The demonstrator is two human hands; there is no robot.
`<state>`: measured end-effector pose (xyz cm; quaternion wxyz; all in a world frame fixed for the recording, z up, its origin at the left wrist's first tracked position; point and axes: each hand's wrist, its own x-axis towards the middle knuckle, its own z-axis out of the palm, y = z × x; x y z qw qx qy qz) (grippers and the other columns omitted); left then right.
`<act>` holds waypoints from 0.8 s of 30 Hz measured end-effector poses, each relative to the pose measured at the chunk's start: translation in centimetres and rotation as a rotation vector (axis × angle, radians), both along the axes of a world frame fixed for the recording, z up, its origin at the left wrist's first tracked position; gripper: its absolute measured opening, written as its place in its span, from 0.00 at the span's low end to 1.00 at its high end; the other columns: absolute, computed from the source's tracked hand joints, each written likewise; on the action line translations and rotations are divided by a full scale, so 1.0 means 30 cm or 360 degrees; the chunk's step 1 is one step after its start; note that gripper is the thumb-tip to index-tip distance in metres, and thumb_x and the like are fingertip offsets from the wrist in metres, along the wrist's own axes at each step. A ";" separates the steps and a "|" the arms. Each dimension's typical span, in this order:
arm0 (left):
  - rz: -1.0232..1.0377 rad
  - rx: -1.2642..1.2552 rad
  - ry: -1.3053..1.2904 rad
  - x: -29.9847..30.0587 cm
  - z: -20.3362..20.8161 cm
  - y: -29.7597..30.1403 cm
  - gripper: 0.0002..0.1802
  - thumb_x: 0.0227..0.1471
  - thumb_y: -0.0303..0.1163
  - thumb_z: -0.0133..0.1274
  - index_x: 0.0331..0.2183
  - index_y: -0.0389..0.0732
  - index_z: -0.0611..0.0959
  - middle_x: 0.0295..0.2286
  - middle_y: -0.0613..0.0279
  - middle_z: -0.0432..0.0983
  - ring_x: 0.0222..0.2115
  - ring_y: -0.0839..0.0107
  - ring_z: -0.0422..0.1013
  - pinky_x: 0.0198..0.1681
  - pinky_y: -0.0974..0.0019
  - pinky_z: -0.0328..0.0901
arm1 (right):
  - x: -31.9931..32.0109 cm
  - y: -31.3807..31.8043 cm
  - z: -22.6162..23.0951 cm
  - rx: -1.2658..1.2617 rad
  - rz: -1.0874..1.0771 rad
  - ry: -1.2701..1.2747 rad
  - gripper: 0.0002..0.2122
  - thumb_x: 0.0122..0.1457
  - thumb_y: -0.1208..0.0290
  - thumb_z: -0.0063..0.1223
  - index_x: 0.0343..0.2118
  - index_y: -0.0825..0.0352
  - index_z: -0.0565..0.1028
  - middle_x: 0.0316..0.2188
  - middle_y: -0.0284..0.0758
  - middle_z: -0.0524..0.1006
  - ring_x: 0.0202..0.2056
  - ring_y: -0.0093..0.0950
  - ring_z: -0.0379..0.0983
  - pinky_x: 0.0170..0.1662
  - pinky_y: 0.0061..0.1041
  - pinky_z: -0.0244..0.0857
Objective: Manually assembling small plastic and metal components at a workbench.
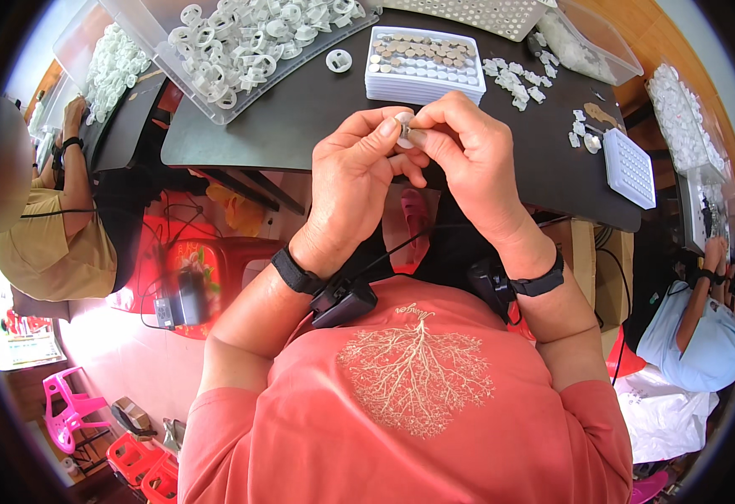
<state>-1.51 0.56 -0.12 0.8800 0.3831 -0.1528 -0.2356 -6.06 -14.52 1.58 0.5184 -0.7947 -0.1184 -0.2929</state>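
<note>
Over the table's near edge, my left hand [357, 164] pinches a small white round plastic part [405, 120] between thumb and fingers. My right hand [466, 155] meets it from the other side, thumb and forefinger closed on the same part. A small dark spot shows at the part's middle; the fingertips hide the rest. Just beyond the hands stands a stack of white trays [424, 91], its top one holding rows of tan and whitish round pieces. One loose white ring-shaped part [339, 60] lies left of the stack.
A clear bin [208, 107] heaped with white plastic parts stands far left. Small translucent pieces [518, 84] lie scattered to the right, near a white slotted tray [629, 168]. Another clear bin [619, 59] is behind them. People work at both sides; a red stool [241, 260] stands below left.
</note>
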 end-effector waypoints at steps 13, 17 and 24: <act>-0.0100 0.0051 0.0000 0.009 0.014 0.002 0.14 0.62 0.29 0.52 0.45 0.27 0.77 0.36 0.49 0.78 0.31 0.63 0.77 0.29 0.64 0.73 | -0.010 -0.020 0.059 0.0475 0.0186 0.0491 0.04 0.60 0.85 0.52 0.29 0.71 0.72 0.27 0.32 0.76 0.23 0.17 0.71 0.26 0.19 0.66; -0.0092 0.0057 -0.0028 0.002 0.001 0.007 0.12 0.61 0.25 0.52 0.45 0.27 0.77 0.35 0.48 0.79 0.30 0.63 0.77 0.27 0.66 0.74 | -0.018 -0.007 0.066 0.0668 0.0267 0.0590 0.03 0.61 0.84 0.52 0.32 0.71 0.72 0.27 0.32 0.76 0.23 0.17 0.70 0.26 0.18 0.66; -0.0098 0.0150 -0.0014 0.035 0.020 0.018 0.16 0.62 0.28 0.51 0.48 0.27 0.75 0.36 0.47 0.78 0.31 0.61 0.78 0.27 0.65 0.72 | 0.040 -0.031 0.096 0.0567 0.0308 0.0707 0.02 0.59 0.83 0.53 0.32 0.70 0.72 0.26 0.33 0.76 0.24 0.19 0.71 0.28 0.20 0.67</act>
